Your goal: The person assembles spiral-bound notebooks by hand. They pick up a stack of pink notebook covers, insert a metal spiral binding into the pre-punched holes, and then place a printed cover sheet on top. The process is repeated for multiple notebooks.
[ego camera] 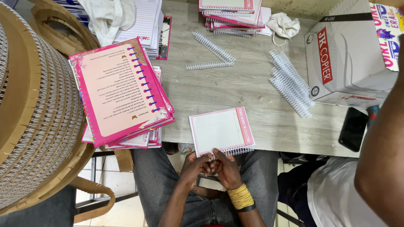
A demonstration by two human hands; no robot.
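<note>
Both hands meet, fingers curled, low in the lap.
Left hand [194, 164] and right hand [226, 167] touch, forearms angling inward.

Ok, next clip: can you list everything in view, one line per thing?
Small notebook: one, white with pink border, table's near edge, wire spine at the hands.
Pink notebooks: a stack, left.
More notebooks: a stack, top centre.
Wire binding coils: a loose bunch, white, right; two more at centre.
Cardboard spool of wire: one, brown, far left.
Paper box: one, white, right.
Phone: one, black, right edge.
Cloth: white, top.
Co-worker's arm: right.
Left hand, right hand: together at the spine.
</note>
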